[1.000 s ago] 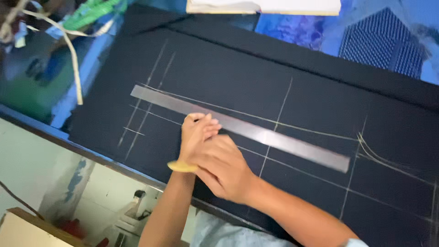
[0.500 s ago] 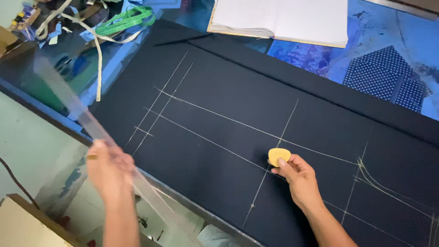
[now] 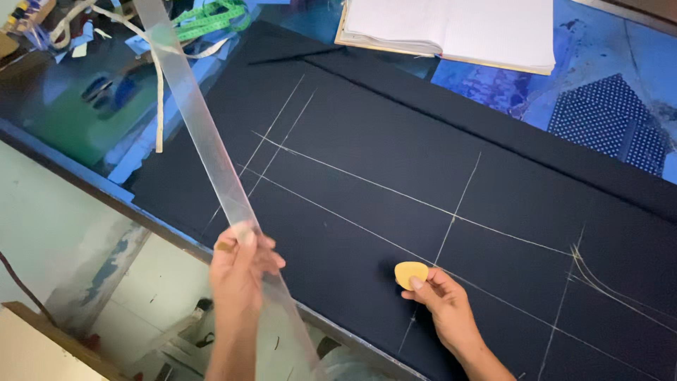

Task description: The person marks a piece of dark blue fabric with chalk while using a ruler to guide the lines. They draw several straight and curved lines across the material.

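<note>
Left hand: closed around a long clear ruler, lifted off the cloth and slanting up to the far left.
Right hand: fingertips pinching a yellow chalk piece against the cloth.
Dark cloth: spread flat on the table, crossed by chalk lines.
Beyond: open book, green tape measure.

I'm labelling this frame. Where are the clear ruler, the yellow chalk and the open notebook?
clear ruler (image 3: 201, 134), head view, middle of its blade.
yellow chalk (image 3: 410, 272), head view, its flat face.
open notebook (image 3: 458, 28), head view, its white page.
</note>
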